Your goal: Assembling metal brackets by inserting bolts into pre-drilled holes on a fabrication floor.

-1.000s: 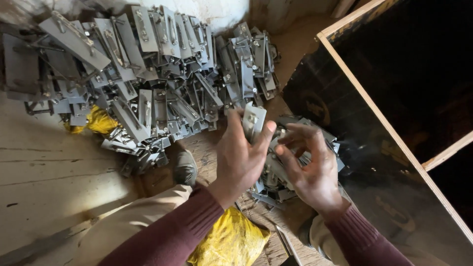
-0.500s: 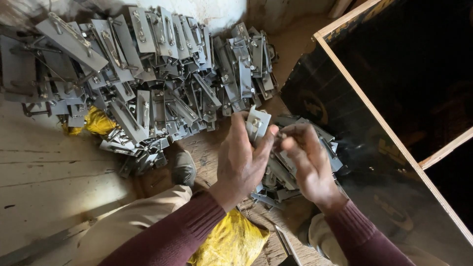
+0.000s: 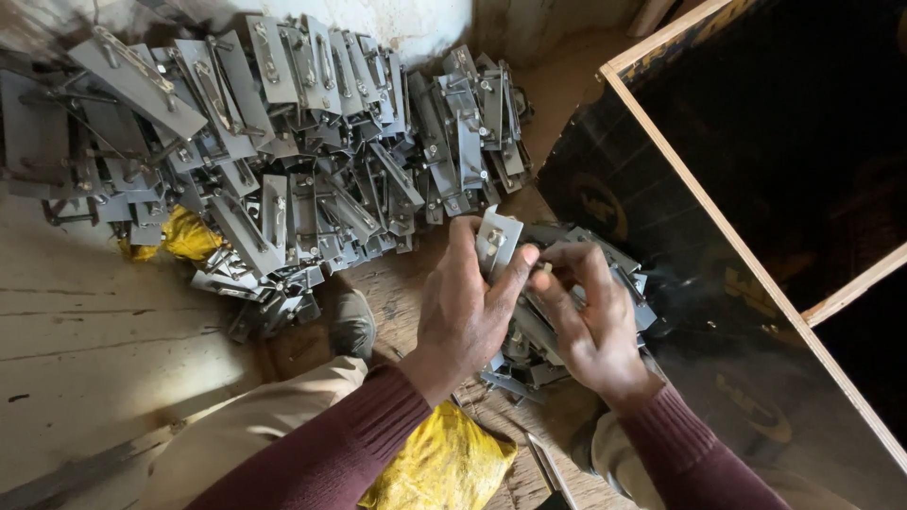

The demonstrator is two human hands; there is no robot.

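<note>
- Lowest in the frame, a yellow bag (image 3: 439,467) lies between my knees, with a thin metal tool (image 3: 548,469) just right of it.
- My left hand (image 3: 465,307) has crept up and rightward over the last second; its fingers are clamped on a small grey plate (image 3: 498,241), thumb pressed to its right edge.
- My right hand (image 3: 588,316) has closed in from the right; its fingertips are pinched together on something tiny at that same edge, too small to make out.
- The plate stands at frame centre, long axis nearly upright, top leaning slightly right, its face with a small fitting turned to me.
- Under my hands lies a small heap (image 3: 529,364) of such plates.
- Further, at upper left, spreads the big pile (image 3: 283,161); a dark wood-framed panel (image 3: 746,189) fills the right.
</note>
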